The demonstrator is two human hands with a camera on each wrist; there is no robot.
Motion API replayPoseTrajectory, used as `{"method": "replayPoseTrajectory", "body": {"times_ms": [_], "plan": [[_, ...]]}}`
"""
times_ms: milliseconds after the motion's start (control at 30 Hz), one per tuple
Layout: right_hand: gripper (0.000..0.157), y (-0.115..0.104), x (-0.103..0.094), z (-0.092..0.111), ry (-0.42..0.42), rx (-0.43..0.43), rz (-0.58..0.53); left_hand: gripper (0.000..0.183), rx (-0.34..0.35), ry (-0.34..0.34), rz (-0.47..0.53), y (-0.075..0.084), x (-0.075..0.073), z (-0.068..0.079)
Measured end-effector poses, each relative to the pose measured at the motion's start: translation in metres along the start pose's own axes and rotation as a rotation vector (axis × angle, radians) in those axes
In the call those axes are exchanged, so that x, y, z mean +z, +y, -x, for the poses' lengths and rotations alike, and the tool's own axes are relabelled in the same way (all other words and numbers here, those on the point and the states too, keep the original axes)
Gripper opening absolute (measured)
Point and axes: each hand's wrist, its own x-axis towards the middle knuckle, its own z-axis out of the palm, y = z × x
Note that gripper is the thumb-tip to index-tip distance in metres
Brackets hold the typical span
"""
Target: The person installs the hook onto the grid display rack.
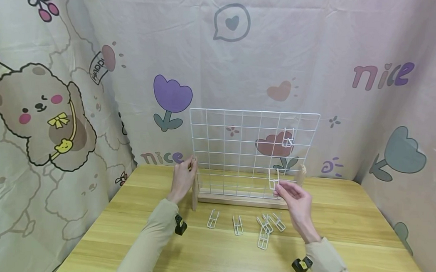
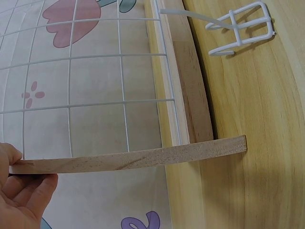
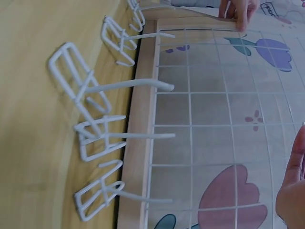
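Observation:
A white wire grid panel stands in a wooden base on the table. My left hand pinches the top of the wooden side post between thumb and fingers. At the panel's lower right, my right hand pinches a white wire hook against or just in front of the grid; whether it is hooked on cannot be told. Another white hook hangs higher up on the right of the panel. In the right wrist view only part of the right hand shows, and its hook is out of sight.
Several loose white hooks lie in front of the base, including one at the left, one near the middle and a cluster at the right. A printed curtain encloses the wooden table behind and at the sides.

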Motion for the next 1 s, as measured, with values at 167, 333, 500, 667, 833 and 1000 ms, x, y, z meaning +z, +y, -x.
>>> {"method": "replayPoseTrajectory", "body": {"times_ms": [167, 333, 500, 667, 833, 1000], "plan": [[0.023, -0.002, 0.009, -0.005, 0.007, -0.041, -0.031, 0.021, 0.004, 0.004, 0.003, 0.0, 0.0, 0.0], [0.023, -0.005, 0.018, -0.011, 0.011, -0.088, -0.064, 0.022, 0.01, 0.004, -0.001, 0.0, 0.0, 0.0], [0.025, -0.01, 0.027, -0.017, 0.007, -0.119, -0.095, 0.024, 0.012, 0.005, 0.005, 0.0, 0.0, 0.0], [0.024, -0.016, 0.038, -0.022, 0.046, -0.123, -0.151, 0.024, -0.001, -0.002, 0.007, 0.0, 0.0, 0.001], [0.022, -0.023, 0.048, -0.027, 0.092, -0.123, -0.198, 0.025, -0.011, -0.002, 0.007, 0.0, 0.0, 0.001], [0.021, -0.029, 0.056, -0.035, 0.123, -0.123, -0.229, 0.025, -0.002, -0.001, 0.0, -0.001, 0.0, 0.001]]}}
